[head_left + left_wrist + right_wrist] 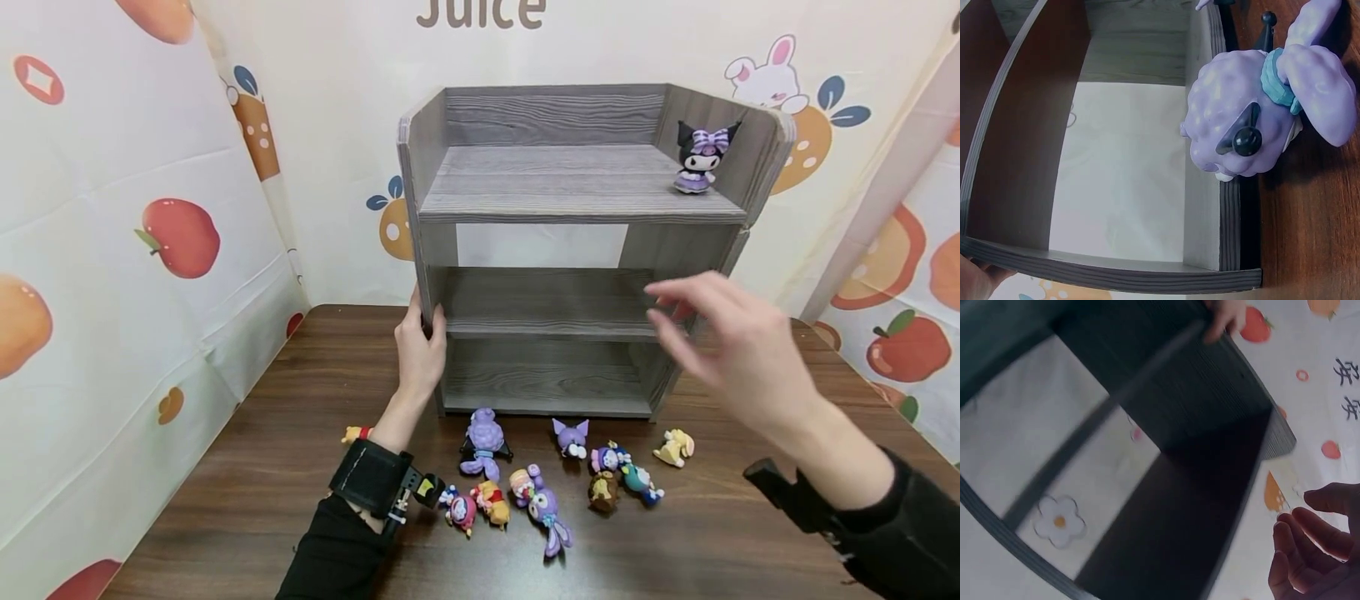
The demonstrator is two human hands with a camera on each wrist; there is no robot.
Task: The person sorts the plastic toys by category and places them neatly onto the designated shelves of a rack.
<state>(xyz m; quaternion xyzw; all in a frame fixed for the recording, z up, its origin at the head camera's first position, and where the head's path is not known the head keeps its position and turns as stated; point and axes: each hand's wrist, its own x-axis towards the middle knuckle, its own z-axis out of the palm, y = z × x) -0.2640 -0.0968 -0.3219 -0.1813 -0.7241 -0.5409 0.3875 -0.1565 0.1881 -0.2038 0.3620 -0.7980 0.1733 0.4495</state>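
Observation:
A grey wood-grain tabletop shelf [540, 185] with several levels stands on the table. My left hand [420, 354] grips its left side panel, thumb on the front edge. Before the shelf's right side hangs my right hand [738, 350], fingers loosely bent and holding nothing. The right wrist view shows that same hand [1319, 547] apart from the shelf. On the top board, at the right, stands a black-hooded figurine with a purple bow [697, 158]. A purple curly toy figurine [1229, 115] lies against the shelf's bottom front edge.
Several small figurines lie on the brown table [247, 508] before the shelf, among them a purple long-eared one [547, 512], a purple-headed one [572, 437] and a pale yellow one [675, 447]. A fruit-printed cloth [337, 150] hangs behind and at both sides.

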